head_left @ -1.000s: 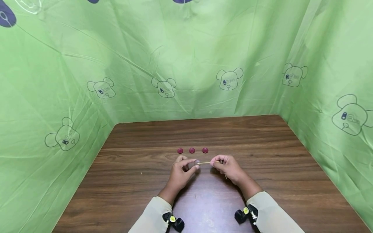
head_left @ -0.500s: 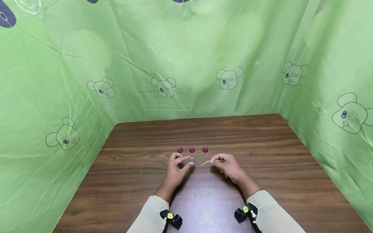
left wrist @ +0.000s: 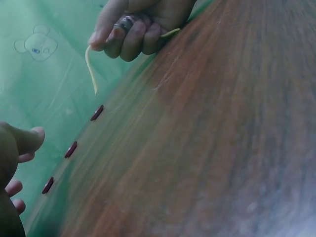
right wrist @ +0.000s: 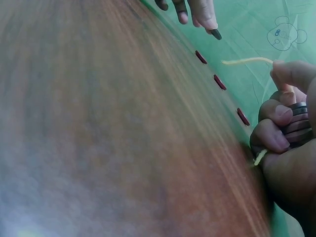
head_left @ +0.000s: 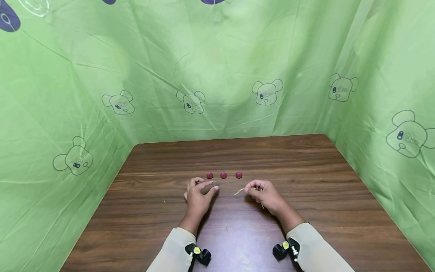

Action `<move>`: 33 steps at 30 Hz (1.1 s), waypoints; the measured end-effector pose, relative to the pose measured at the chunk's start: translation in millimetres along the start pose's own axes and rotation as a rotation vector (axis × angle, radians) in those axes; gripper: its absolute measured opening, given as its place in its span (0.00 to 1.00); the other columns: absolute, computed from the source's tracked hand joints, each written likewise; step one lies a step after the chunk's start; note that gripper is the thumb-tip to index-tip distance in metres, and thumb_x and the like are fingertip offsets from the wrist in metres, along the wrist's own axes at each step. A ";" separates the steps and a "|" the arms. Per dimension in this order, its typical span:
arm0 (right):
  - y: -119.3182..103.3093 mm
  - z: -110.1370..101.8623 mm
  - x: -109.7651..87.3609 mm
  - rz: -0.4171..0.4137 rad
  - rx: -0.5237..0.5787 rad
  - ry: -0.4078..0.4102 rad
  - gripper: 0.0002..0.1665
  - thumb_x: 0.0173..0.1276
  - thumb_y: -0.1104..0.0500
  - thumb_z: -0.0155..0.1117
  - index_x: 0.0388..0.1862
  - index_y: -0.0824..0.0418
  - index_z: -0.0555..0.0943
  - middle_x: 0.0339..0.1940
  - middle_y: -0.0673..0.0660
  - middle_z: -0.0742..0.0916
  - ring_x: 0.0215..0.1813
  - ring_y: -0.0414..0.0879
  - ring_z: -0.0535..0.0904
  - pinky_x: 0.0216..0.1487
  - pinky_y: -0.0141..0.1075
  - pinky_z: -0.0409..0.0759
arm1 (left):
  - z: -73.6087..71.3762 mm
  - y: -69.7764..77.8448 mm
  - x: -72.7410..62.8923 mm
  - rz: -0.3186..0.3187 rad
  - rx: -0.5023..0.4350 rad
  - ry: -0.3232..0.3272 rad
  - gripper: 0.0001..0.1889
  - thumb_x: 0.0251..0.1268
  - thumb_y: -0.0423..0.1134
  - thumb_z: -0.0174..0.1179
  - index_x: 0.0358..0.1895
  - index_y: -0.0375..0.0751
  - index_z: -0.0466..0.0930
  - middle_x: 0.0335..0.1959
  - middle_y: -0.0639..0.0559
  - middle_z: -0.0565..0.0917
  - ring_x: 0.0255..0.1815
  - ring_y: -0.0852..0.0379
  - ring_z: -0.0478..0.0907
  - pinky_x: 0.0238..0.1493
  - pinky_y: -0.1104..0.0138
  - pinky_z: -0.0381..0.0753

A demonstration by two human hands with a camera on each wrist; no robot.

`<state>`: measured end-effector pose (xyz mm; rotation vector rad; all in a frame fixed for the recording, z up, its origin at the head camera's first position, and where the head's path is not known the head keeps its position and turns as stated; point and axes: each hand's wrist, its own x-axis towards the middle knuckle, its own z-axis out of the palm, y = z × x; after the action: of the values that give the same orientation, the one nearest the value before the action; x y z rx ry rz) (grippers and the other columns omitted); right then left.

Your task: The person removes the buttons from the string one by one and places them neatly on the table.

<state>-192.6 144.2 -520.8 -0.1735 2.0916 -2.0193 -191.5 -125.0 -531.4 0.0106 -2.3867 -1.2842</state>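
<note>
Between thumb and fingertips, my left hand (head_left: 198,198) pinches a small dark button (right wrist: 215,33), seen nearly edge-on in the right wrist view. My right hand (head_left: 266,194) pinches a pale yellow string (head_left: 239,191); its free end sticks out to the left, drooping slightly. A short tail of string shows below the curled fingers in the right wrist view. Inside that hand sits a stack of dark discs (right wrist: 298,123), partly hidden by the fingers. Three dark red buttons (head_left: 223,175) lie in a row on the table just beyond the hands. A gap separates the left hand from the string.
The brown wood-grain table (head_left: 142,226) is bounded by a green curtain (head_left: 224,68) printed with mouse heads at the back and sides. A tiny pale scrap (head_left: 164,201) lies on the table left of the hands.
The left hand has moved left with its button, away from the string end, which earlier met the button. The string end now droops freely. The right hand has barely moved.
</note>
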 end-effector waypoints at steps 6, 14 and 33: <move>-0.3 0.6 0.3 -0.015 0.040 -0.007 0.15 0.76 0.65 0.68 0.51 0.79 0.81 0.22 0.45 0.76 0.22 0.35 0.66 0.25 0.28 0.65 | -4.4 -3.5 3.7 -0.045 -0.010 0.006 0.12 0.55 0.44 0.84 0.42 0.49 0.97 0.60 0.42 0.83 0.66 0.40 0.76 0.61 0.37 0.63; 0.0 -1.5 1.2 -0.035 0.146 -0.037 0.18 0.80 0.65 0.49 0.55 0.80 0.77 0.24 0.49 0.75 0.24 0.38 0.66 0.26 0.29 0.63 | -11.5 -7.2 9.9 -0.106 -0.031 -0.019 0.12 0.58 0.44 0.83 0.45 0.48 0.97 0.67 0.42 0.81 0.72 0.41 0.74 0.65 0.36 0.59; -1.3 -1.5 2.4 -0.013 0.110 0.130 0.15 0.71 0.71 0.65 0.53 0.76 0.75 0.30 0.46 0.80 0.25 0.37 0.70 0.27 0.27 0.69 | -10.4 -11.2 11.3 -0.173 0.042 -0.022 0.12 0.58 0.44 0.83 0.44 0.49 0.97 0.67 0.43 0.80 0.70 0.37 0.71 0.65 0.36 0.51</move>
<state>-195.4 145.1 -519.7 -0.0376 2.0507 -2.2011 -200.0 -142.0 -531.2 0.2212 -2.4761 -1.3160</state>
